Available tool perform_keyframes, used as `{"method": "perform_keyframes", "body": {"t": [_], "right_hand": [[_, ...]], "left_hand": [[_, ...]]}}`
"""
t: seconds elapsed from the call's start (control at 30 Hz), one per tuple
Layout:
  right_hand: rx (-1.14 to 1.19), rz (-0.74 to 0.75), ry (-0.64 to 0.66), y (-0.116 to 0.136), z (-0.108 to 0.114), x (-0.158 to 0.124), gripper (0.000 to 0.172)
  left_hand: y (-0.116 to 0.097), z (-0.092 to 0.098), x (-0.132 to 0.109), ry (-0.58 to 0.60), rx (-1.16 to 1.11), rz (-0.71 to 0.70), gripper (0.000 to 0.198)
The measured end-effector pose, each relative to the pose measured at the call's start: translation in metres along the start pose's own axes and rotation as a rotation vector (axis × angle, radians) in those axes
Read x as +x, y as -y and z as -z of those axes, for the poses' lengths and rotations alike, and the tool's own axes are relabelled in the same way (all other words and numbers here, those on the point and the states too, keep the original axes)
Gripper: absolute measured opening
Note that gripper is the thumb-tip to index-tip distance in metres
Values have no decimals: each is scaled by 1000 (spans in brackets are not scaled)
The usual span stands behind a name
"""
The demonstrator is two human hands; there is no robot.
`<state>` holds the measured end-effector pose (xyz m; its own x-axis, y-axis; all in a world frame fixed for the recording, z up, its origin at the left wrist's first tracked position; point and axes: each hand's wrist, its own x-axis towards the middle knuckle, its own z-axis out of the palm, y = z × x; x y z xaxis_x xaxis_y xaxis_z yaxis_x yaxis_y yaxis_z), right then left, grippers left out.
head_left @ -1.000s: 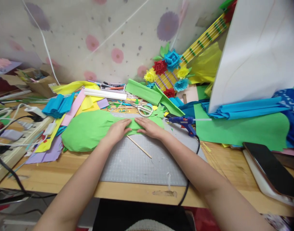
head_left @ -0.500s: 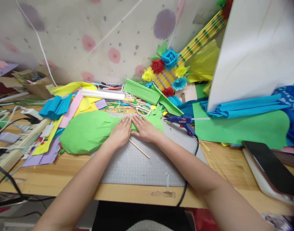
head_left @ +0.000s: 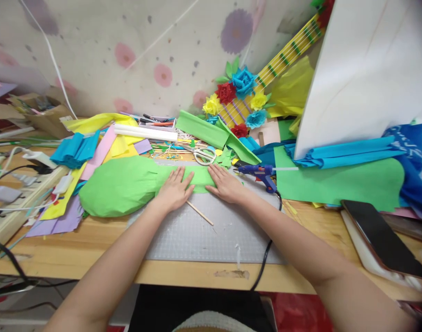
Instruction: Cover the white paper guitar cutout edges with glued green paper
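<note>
A light green crepe paper piece lies across the table, wide and rounded at the left, narrowing into a flat strip at the right. My left hand presses flat on the narrow part, its fingers stretched out. On the right end of the strip rests my right hand, also flat, with a stretch of green paper showing between the two hands. A thin wooden stick lies on the grey cutting mat just below the paper. Behind the hands are scissors with pale handles.
A blue glue gun lies right of my right hand, its black cord running over the table edge. A phone lies at the right. Power strips and cables crowd the left. A paper-flowered guitar shape leans behind.
My right hand has slid to the right along the green strip, away from my left hand. The hands were side by side before. The whole view has shifted slightly.
</note>
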<state>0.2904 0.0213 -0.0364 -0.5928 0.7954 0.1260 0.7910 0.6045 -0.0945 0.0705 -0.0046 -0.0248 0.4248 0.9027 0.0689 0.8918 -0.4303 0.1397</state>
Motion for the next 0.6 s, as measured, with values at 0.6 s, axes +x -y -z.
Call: {"method": "perform_keyframes", "body": {"t": [0.6], "right_hand": [[95,20,-41,0,16,15,47]], "left_hand": [[-7,18,18,-15,25,-64,42]]}}
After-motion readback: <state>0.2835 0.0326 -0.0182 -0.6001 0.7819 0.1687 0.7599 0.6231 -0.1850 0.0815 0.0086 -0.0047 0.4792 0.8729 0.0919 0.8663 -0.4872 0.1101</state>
